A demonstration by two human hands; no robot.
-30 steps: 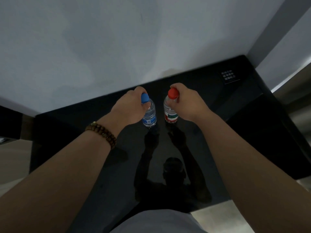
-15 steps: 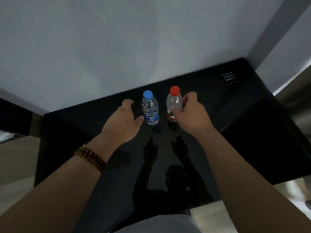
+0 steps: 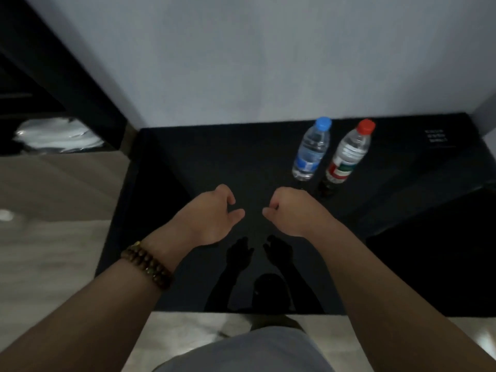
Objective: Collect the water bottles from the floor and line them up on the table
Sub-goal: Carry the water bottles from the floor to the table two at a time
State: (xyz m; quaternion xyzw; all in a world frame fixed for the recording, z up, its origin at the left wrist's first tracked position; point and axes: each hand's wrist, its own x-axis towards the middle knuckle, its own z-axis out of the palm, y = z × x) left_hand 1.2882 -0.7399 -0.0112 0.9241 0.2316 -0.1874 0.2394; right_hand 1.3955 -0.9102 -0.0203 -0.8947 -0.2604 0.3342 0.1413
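Observation:
Two small water bottles stand upright side by side on the glossy black table [image 3: 204, 162], near its back right. The blue-capped bottle [image 3: 311, 150] is on the left and the red-capped bottle [image 3: 347, 154] is on the right, almost touching. My left hand [image 3: 214, 214], with a bead bracelet on the wrist, hovers over the table's middle with loosely curled fingers and holds nothing. My right hand [image 3: 291, 210] hovers beside it, also loosely curled and empty, just in front and left of the bottles.
A pale wall [image 3: 241, 63] rises behind the table. Light floor [image 3: 48, 237] lies to the left and front. A dark shelf unit with white crumpled material [image 3: 56, 134] stands at the far left. A small white label [image 3: 436, 136] marks the table's back right corner.
Both hands let go of the bottles and drew back toward me. The bottles stay standing on the table. My head has turned left, so the bottles now appear to the right.

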